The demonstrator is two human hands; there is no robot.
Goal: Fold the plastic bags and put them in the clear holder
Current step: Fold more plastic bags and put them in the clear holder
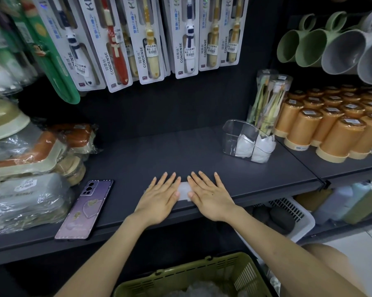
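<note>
A folded white plastic bag [184,190] lies flat near the front edge of the dark shelf [159,151]. My left hand [161,197] and my right hand [208,196] press on it side by side with straight fingers, and only a strip of the bag shows between them. The clear holder [230,133] stands at the back right of the shelf with folded white bags [262,148] inside it. Below me, an olive basket [230,273] holds more crumpled plastic bags [202,290].
A purple phone [85,209] lies on the shelf to the left of my hands. Wrapped packages [28,168] pile up at the left. Orange cups [335,125] and a tube of toothbrushes [266,99] stand right of the holder. Carded toothbrushes [148,39] hang above.
</note>
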